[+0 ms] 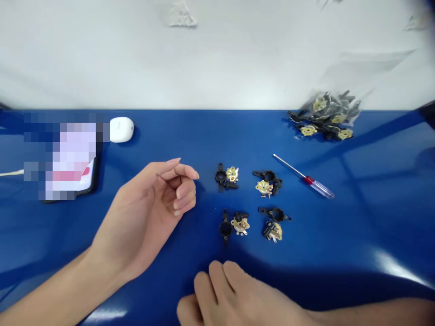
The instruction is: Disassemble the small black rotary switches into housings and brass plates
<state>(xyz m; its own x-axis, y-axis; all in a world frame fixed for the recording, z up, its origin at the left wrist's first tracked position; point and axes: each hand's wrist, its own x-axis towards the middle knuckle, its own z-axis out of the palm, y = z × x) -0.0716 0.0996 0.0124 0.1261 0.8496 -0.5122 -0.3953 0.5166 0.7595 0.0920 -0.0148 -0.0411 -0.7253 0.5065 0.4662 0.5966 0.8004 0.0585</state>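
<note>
My left hand (152,203) hangs over the blue tabletop with its fingers curled in and nothing visible in them. Its fingertips are nearest a black plastic bracket (220,177) and a small brass disc (232,174), without touching either. These form one of several bracket-and-disc pairs laid out in two rows. My right hand (227,294) rests at the bottom edge, fingers slightly apart and empty, just below a black bracket (225,226) and a brass disc (240,225).
A small screwdriver with a red and clear handle (306,179) lies to the right. A plastic bag of brackets and discs (326,117) sits at the far edge. A phone (71,163), partly blurred, and a white earbud case (121,129) lie at the left, against a white wall (204,54).
</note>
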